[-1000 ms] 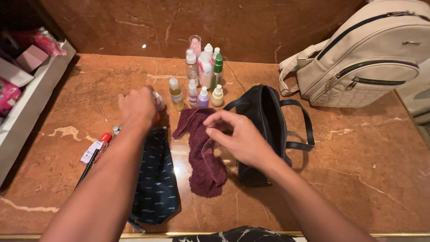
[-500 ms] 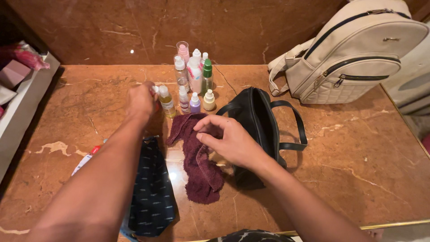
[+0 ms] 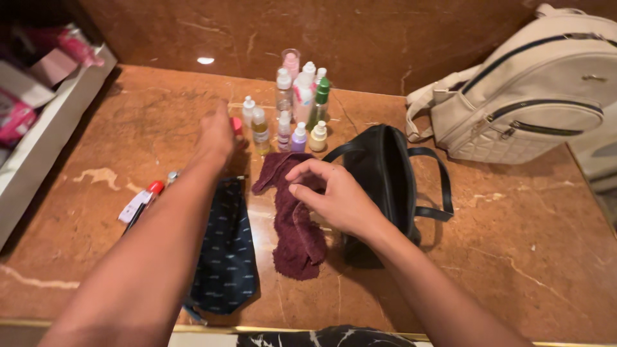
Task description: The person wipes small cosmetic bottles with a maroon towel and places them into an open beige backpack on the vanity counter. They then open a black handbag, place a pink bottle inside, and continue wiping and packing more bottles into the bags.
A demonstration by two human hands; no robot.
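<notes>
Gathering toiletries: left hand (image 3: pixel 215 136) closed around a small red-capped item (image 3: pixel 237 125) beside the bottles (image 3: pixel 289 109). Right hand (image 3: pixel 334 196), fingers loosely curled and empty, hovering over maroon cloth (image 3: pixel 292 222). Next, probably, carrying it to the black bag (image 3: pixel 385 173).

Our bare arms and hands, head view.
We note no sleeves, rings or watch on our left hand (image 3: pixel 215 135) or right hand (image 3: pixel 337 199); both forearms are uncovered to the frame edge.

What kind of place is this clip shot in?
Probably a bathroom or dressing-room vanity in a home or hotel. A polished brown marble counter and matching wall hold a cluster of small toiletry bottles, a maroon washcloth and a black bag. A cream backpack leans against the wall.
</notes>
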